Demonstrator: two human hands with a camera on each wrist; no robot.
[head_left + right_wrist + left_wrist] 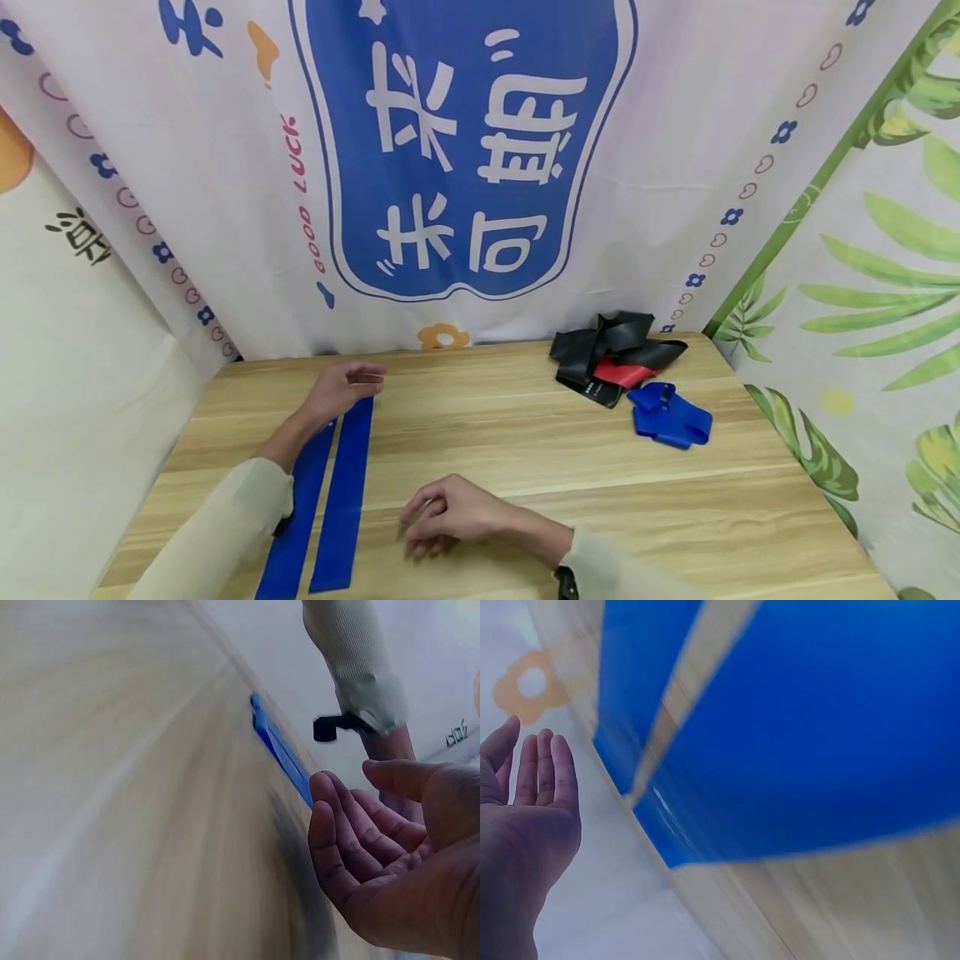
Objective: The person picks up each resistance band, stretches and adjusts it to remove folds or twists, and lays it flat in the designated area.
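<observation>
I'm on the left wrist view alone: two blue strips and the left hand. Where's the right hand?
Observer: The right hand is over the table, to the right of the strips.
Operator: Is it holding anything?
Observer: No, the right wrist view shows it empty.
Operator: What else is on the table that I can't see?
Observer: In the head view, a black and red bundle lies toward the far right corner, with a folded blue piece just on its near side.
</observation>
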